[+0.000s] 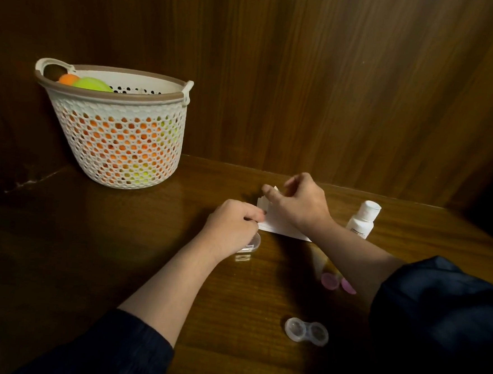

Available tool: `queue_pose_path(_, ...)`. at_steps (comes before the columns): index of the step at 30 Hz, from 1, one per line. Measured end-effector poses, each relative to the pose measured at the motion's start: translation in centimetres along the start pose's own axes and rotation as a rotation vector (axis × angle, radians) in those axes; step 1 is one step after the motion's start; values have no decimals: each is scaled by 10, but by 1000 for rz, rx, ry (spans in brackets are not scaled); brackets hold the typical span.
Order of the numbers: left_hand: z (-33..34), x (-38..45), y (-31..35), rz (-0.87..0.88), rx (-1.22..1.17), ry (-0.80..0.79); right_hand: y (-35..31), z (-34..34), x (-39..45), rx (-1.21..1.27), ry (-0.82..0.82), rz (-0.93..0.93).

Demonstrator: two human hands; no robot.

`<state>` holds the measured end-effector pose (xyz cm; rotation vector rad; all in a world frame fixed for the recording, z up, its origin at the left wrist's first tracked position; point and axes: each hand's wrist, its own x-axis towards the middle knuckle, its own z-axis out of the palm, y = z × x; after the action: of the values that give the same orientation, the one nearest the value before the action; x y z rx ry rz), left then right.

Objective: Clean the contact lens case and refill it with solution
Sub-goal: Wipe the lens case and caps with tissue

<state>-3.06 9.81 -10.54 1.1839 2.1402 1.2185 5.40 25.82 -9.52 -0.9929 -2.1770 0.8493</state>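
Basket (117, 137): white honeycomb lattice wall, grey-brown rim band; orange and yellow-green show through the holes.
Table (118, 251): dark brown wood grain.
Lens case (306, 331), nearer the camera than the basket: clear, colourless.
Caps (338, 282): pink-lilac.
Bottle (362, 219): white.
Tissue (277, 225): white.
Sleeves (440, 311): dark navy.

At the back left of your wooden counter (89, 249) stands a white lattice basket (119, 148) with a brown rim — orange and lime-green things show through its holes. Behind it you have wood-panelled walls (333, 90).
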Motion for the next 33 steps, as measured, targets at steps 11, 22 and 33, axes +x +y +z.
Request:
queue_pose_path(11, -1, -4, 0, 25, 2, 0, 1, -1, 1, -9, -37, 19)
queue_pose_path(22, -3, -7, 12, 10, -182, -8, -7, -22, -21, -378, 48, -258)
queue_pose_path(33, -1, -7, 10, -42, -80, -133, -20, -39, -45, -87, 174, -445)
